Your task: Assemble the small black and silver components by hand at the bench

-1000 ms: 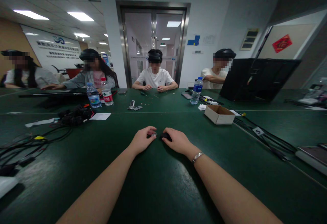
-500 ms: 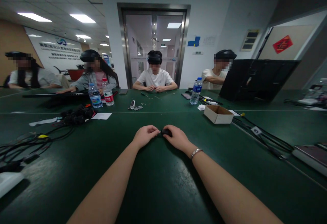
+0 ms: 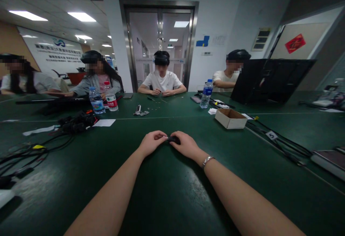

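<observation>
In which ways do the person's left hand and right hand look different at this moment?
The right hand is curled around a dark object, while the left hand pinches a small shiny piece, too small to identify. The right hand has a silvery bracelet at its wrist; the left hand has none. Both hands are over the green table, close together.
</observation>
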The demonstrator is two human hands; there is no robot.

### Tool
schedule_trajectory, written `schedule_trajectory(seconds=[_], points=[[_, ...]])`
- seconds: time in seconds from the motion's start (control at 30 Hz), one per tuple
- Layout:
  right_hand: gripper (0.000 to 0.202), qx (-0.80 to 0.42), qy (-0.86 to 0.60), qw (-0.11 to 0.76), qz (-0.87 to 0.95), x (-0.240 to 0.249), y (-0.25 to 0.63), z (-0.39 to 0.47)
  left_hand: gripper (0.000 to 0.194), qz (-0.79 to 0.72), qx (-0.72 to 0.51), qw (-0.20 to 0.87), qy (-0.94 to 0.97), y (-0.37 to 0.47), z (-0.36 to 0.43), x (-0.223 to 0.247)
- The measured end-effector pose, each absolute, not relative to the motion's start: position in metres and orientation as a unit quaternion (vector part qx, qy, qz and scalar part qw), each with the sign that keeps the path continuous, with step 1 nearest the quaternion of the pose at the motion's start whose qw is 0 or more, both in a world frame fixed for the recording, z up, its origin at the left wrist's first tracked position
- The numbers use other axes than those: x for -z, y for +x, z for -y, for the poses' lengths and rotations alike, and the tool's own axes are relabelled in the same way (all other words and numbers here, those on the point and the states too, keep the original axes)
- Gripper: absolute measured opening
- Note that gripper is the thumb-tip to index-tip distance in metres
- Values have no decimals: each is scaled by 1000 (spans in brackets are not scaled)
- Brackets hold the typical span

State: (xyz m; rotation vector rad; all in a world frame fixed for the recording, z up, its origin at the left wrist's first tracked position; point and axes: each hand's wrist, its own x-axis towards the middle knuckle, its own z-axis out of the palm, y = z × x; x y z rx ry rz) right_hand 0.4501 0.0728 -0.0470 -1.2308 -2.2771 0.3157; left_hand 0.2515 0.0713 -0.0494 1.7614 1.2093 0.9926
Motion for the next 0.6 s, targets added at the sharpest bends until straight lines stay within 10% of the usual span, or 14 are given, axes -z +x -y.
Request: schedule_trajectory(seconds=[0.6], points=[[19,-130,-456,265,839,43,450,-70,28,-472,-396,405,675,250,-73,50]])
